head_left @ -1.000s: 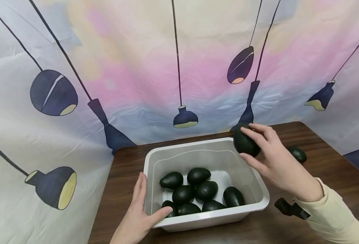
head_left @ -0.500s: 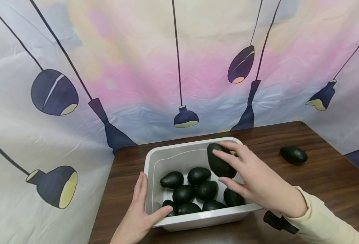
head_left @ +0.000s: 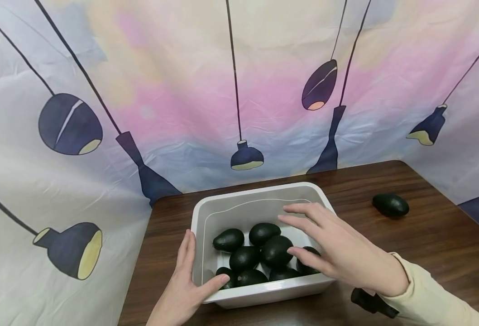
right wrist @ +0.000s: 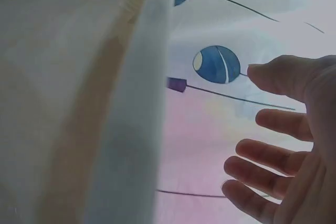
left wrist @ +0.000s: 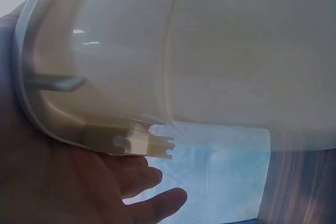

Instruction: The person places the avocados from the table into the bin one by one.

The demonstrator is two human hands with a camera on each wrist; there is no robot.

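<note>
Your right hand (head_left: 341,253) hovers over the white bin (head_left: 260,296), grip spread and holding nothing, fingertips just above the avocados in the bin (head_left: 276,250). Your left hand (head_left: 184,285) braces the bin's near left corner, fingers straight along the wall. By my count eight are in; one avocado (head_left: 390,204) remains on the tabletop (head_left: 435,240), far right.

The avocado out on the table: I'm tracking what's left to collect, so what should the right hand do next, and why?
Probably lift the right hand out of the bin and reach to the lone avocado on the table. That hand is open and empty above the fruit, while the left hand steadies the bin's corner.
</note>
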